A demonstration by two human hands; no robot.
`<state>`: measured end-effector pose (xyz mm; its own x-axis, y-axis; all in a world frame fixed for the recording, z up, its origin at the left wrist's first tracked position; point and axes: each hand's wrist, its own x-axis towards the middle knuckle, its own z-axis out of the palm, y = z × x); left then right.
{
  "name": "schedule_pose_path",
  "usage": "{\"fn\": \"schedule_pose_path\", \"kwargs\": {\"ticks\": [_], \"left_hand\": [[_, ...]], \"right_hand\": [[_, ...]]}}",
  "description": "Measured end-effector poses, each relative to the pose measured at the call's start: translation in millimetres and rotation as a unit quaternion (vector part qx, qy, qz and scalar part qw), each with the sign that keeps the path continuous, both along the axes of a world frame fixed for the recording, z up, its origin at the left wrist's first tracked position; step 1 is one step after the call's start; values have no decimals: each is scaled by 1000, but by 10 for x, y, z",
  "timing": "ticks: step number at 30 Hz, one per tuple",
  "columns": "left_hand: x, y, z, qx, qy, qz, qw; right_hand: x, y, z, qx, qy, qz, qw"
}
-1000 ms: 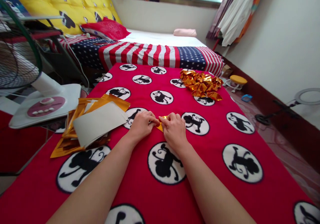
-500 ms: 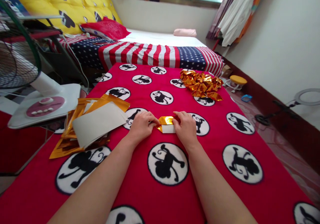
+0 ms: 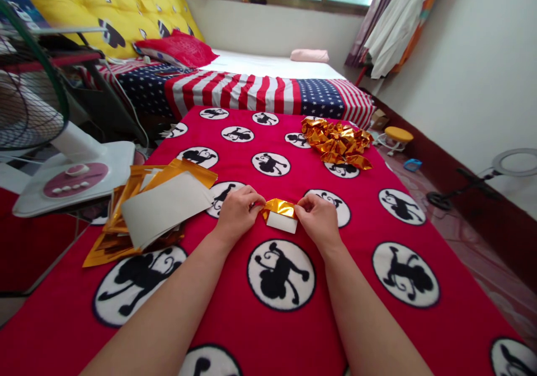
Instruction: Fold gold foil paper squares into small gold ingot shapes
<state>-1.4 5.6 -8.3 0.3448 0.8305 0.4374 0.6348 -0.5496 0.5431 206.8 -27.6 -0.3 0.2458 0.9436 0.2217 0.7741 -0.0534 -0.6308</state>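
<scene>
A small folded piece of gold foil paper (image 3: 280,215), gold on top and white on its lower flap, is held just above a red blanket with monkey circles (image 3: 268,286). My left hand (image 3: 237,212) pinches its left end with closed fingers. My right hand (image 3: 319,219) pinches its right end the same way. Both forearms reach in from the bottom of the view.
A stack of gold and white paper sheets (image 3: 155,208) lies to the left of my hands. A heap of folded gold pieces (image 3: 335,142) sits at the far right of the blanket. A white standing fan (image 3: 50,141) is at the left; a bed with a flag cover (image 3: 260,88) lies behind.
My hands have moved apart along the paper, uncovering more of the piece and its white flap. The paper has lifted slightly off the blanket.
</scene>
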Motion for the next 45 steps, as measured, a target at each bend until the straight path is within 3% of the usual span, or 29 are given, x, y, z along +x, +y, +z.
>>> {"fn": "schedule_pose_path", "kwargs": {"ticks": [6,11,16,20,28,32,35,39,45], "left_hand": [[28,-10,18,21,-51,-14,998],[102,-113,107,59,-90,-14,994],[231,-198,76,84,11,-83,993],[290,-181,17,68,59,-84,992],[230,-146,9,73,78,-45,993],[190,-134,25,91,75,-33,992],[174,-126,19,102,69,-32,992],[168,-118,-13,100,68,-44,992],[162,-104,-13,83,74,-52,992]], "right_hand": [[-67,-16,-19,17,130,-21,991],[-124,-4,-89,-15,286,-48,957],[-188,-19,-92,-31,370,-53,927],[-254,-46,-10,-52,427,-45,902],[-233,-61,52,-76,401,8,913],[-144,-59,10,41,244,45,968],[-103,-57,-3,114,118,114,980],[-78,-48,-13,96,29,169,981],[-53,-53,-12,50,-21,176,983]]}}
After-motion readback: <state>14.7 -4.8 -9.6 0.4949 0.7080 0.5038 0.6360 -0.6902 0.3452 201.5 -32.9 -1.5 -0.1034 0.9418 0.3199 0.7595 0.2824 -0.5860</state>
